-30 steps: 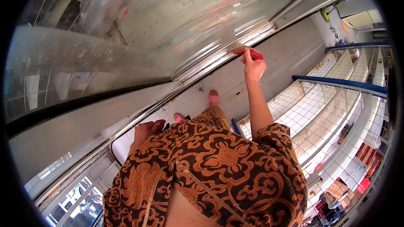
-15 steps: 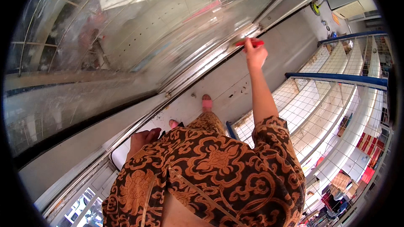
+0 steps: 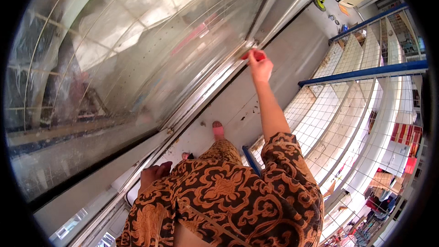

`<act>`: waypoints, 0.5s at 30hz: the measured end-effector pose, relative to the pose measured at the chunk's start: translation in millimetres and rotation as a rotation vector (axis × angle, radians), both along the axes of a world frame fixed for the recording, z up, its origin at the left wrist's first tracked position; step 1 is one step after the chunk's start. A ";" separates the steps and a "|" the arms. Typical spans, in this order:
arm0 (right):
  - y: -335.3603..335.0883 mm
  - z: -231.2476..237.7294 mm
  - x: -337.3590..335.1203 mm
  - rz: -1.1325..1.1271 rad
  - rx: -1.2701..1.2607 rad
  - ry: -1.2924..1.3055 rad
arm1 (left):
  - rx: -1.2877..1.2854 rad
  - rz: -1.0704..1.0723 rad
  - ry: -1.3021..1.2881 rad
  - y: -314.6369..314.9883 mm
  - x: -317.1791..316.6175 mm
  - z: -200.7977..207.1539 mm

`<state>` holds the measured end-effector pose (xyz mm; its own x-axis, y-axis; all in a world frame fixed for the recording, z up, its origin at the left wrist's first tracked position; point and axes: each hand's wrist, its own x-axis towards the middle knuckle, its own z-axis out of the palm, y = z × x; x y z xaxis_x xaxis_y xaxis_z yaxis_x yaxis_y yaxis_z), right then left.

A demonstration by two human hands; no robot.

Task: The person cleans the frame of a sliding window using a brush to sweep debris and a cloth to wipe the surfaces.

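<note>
My right hand point(image 3: 260, 67) reaches far forward, its fingers closed around a red-handled tool point(image 3: 259, 55). The tool's working end points left and meets the metal window track point(image 3: 206, 88) near the corner of the frame; its tip is too small to make out. Beside the track rises a smeared glass pane point(image 3: 151, 55). My left hand point(image 3: 156, 173) stays low, close to my body and next to the window frame. Its fingers are curled, and what they hold, if anything, is hidden.
White wire-mesh racks point(image 3: 347, 110) with blue bars point(image 3: 366, 73) stand along the right. Below, my foot in a pink sandal point(image 3: 218, 130) rests on the stained pale floor point(image 3: 238, 105). A green-and-black item point(image 3: 320, 3) lies at the far end. Boxes and goods fill the lower right.
The view has shifted, so the racks and window sit differently. My right hand still grips the red-handled tool at the track, now nearer the frame's corner. My left hand keeps its curled pose.
</note>
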<state>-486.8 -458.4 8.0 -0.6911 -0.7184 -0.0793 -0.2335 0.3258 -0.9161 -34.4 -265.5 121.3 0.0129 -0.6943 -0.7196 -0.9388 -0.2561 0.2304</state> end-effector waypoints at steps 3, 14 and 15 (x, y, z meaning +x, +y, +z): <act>0.0 -13.9 -26.5 -0.162 -0.226 -0.071 | -0.011 0.095 0.082 20.6 42.6 -45.4; 5.3 13.5 -25.3 -0.018 -0.125 0.464 | 0.028 -0.150 -0.092 -8.9 -7.1 10.1; 8.3 11.7 -31.4 -0.012 -0.176 0.568 | 0.028 -0.157 -0.098 -12.7 -6.9 7.5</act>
<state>-518.3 -450.1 19.8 -0.5987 -0.6788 0.4253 -0.7003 0.1858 -0.6893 -41.3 -278.1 128.8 -0.0225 -0.6730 -0.7393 -0.9853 -0.1102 0.1303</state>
